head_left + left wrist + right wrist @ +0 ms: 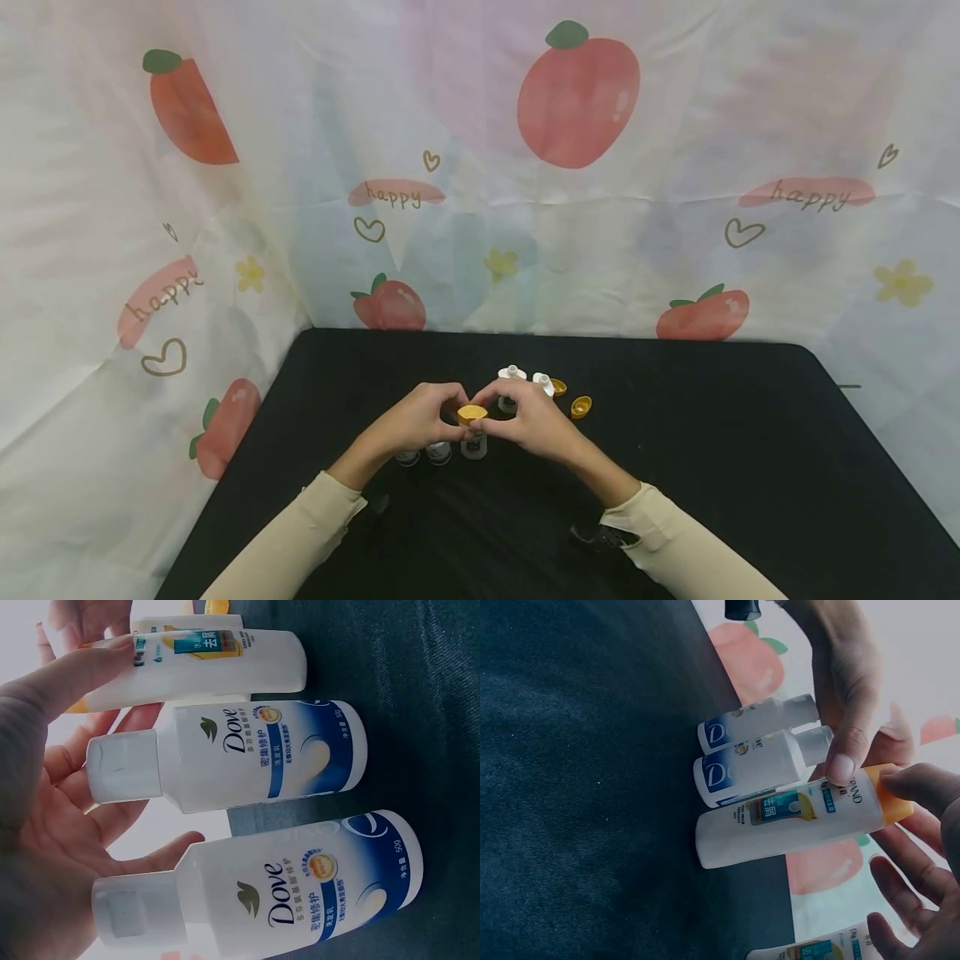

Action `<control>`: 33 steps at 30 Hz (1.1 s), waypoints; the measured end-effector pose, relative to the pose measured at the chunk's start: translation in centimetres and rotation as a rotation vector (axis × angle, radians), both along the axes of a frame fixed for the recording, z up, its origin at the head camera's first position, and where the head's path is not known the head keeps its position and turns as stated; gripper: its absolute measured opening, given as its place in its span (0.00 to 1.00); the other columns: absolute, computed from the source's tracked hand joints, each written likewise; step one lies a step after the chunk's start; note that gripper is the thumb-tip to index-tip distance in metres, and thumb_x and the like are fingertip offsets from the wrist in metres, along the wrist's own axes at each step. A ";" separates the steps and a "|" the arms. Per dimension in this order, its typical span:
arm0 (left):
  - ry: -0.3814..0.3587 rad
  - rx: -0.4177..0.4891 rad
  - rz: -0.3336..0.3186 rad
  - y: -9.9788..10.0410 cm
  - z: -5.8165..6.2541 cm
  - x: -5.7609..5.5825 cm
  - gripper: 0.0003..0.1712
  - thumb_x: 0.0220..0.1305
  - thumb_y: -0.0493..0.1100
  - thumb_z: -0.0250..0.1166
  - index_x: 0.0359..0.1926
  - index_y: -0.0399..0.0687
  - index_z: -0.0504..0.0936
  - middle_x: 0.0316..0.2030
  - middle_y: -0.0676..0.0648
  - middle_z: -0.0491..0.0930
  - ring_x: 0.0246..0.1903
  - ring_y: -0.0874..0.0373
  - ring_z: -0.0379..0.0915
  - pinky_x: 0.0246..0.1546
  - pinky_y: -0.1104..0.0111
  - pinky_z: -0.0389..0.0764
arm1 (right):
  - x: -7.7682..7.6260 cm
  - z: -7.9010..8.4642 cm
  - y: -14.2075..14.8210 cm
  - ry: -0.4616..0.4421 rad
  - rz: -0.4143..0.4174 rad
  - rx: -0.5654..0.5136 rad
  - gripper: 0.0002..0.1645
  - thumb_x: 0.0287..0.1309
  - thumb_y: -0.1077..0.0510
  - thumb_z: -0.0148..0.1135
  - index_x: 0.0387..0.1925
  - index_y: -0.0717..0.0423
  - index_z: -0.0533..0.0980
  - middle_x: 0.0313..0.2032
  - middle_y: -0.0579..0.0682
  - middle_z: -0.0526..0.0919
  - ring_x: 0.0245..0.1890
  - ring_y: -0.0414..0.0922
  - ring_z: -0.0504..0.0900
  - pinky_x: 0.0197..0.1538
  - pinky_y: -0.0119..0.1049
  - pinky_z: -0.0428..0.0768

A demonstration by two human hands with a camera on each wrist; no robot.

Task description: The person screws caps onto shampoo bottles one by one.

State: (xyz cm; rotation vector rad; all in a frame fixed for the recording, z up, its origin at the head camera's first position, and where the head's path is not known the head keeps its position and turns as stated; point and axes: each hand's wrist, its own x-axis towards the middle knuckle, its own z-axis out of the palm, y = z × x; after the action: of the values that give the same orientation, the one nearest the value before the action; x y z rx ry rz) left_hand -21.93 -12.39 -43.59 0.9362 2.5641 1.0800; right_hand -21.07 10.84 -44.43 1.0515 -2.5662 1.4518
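A white shampoo bottle point(791, 825) with a yellow cap point(472, 413) stands upright on the table between both hands. My left hand point(422, 415) grips its upper body, the thumb lying along the label in the left wrist view. On the other side my right hand point(529, 419) pinches the yellow cap, which sits on the bottle's top. Two white and blue Dove bottles point(255, 754) with white caps stand close beside my left hand; its palm and fingers show behind them in the left wrist view.
Behind my right hand stand two white bottles point(513, 374) with bare nozzles. Two loose yellow caps point(581, 407) lie to their right on the black table point(712, 450). A fruit-printed curtain point(465, 125) hangs along the table's back and left sides.
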 end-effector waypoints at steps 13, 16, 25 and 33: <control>0.034 -0.064 0.002 0.3 0.0 -0.1 0.13 0.58 0.44 0.78 0.38 0.53 0.81 0.34 0.58 0.85 0.37 0.64 0.82 0.42 0.66 0.83 | 0.0 0.0 0.2 -0.017 -0.003 0.029 0.14 0.58 0.51 0.75 0.45 0.43 0.84 0.42 0.35 0.85 0.47 0.41 0.83 0.56 0.49 0.79; 0.015 -0.071 -0.008 0.3 0.0 -0.1 0.13 0.58 0.44 0.78 0.39 0.52 0.81 0.36 0.57 0.85 0.39 0.61 0.83 0.42 0.65 0.83 | 0.0 0.1 0.2 -0.025 0.010 0.037 0.14 0.58 0.51 0.75 0.45 0.44 0.84 0.42 0.36 0.86 0.47 0.44 0.83 0.56 0.50 0.78; -0.021 -0.063 -0.050 0.4 0.2 0.0 0.17 0.57 0.44 0.78 0.45 0.49 0.82 0.39 0.55 0.85 0.40 0.62 0.82 0.48 0.55 0.83 | 0.3 0.8 1.0 -0.019 0.029 0.072 0.15 0.59 0.51 0.75 0.47 0.46 0.84 0.42 0.37 0.86 0.46 0.40 0.83 0.53 0.44 0.81; -0.060 -0.045 -0.049 0.4 0.9 0.0 0.26 0.61 0.57 0.74 0.54 0.51 0.80 0.46 0.56 0.84 0.45 0.64 0.79 0.53 0.56 0.81 | 0.3 1.9 2.4 -0.062 0.030 0.068 0.16 0.60 0.54 0.74 0.48 0.53 0.82 0.41 0.48 0.87 0.39 0.39 0.85 0.45 0.48 0.84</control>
State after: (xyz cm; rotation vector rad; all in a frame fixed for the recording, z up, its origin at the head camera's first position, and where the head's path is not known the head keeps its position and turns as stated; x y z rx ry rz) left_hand -21.96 -12.00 -42.66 0.9364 2.4933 1.0164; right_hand -20.77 13.22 -42.57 1.0739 -2.6721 1.4355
